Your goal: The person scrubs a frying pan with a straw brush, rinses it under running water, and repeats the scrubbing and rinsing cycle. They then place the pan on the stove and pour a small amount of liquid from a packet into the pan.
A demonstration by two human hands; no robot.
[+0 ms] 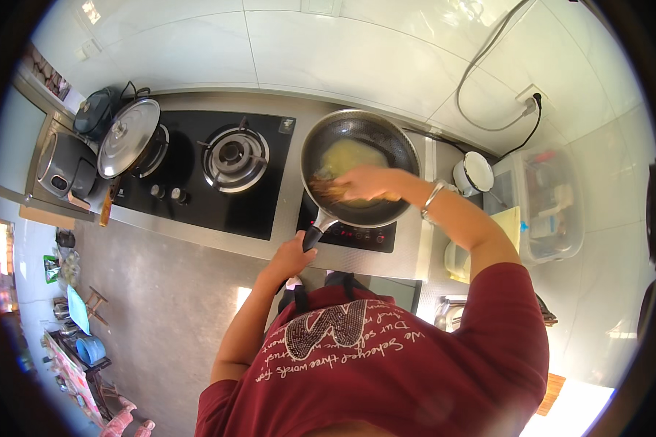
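A dark wok [404, 143] with a textured inner surface rests over the built-in induction cooktop [382, 240], whose panel shows red lights. Yellowish liquid [355, 154] lies in the bottom of the wok. My left hand [294, 255] is closed round the wok's black handle [311, 237]. Over the inside of the wok, my right hand [369, 184] grips a bundle of brown bristles [328, 188], which looks like a bamboo wok brush; its tips meet the liquid's near left side. The hand and brush are somewhat blurred, and my fingers hide the brush's upper part.
A gas hob [191, 213] lies left of the wok; a lidded pan [128, 136] covers its left burner, its wooden handle [106, 205] over the counter edge. An air fryer [65, 164] stands beyond. At right are a white enamel pot [475, 172] and a clear plastic bin [557, 207].
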